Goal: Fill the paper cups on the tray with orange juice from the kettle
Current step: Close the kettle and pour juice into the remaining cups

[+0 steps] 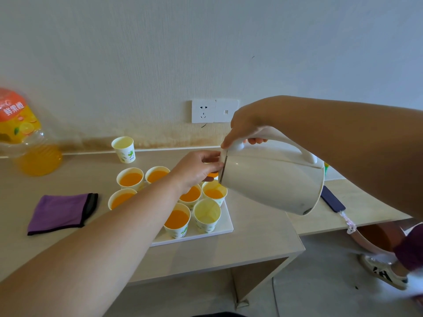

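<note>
The right hand gripped the handle of the tilted kettle at centre frame while the left hand apparently pinched its lid edge, likely steadying the pour over the tray, where one cup stood empty.

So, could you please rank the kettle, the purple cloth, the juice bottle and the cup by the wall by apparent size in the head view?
1. kettle, held nearest the camera, which inflates it.
2. juice bottle, though cut off at the frame edge.
3. purple cloth.
4. cup by the wall.
</note>
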